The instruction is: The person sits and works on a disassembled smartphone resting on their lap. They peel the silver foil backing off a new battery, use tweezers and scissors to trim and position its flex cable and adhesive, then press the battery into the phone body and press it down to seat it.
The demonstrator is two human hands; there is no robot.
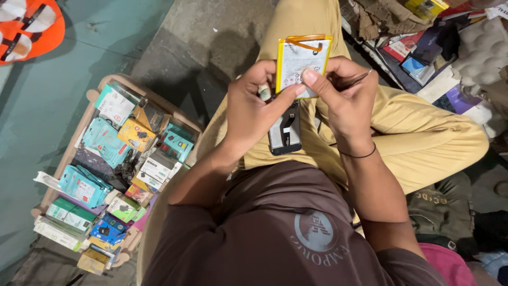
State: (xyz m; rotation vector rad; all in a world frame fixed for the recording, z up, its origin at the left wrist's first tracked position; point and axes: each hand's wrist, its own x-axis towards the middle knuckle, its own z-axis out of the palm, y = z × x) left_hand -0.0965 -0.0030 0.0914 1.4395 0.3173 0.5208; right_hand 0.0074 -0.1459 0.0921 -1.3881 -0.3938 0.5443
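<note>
Hands: left hand and right hand together pinching one yellow-edged battery; one opened phone just below them.

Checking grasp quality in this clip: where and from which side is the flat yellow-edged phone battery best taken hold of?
Probably by its lower end, pinched face to back from below. The battery is a thin flat slab standing nearly upright over the opened phone, so its broad faces give the surest purchase. Both the left hand and the right hand already pinch there, leaving the orange pull tab free.
</note>
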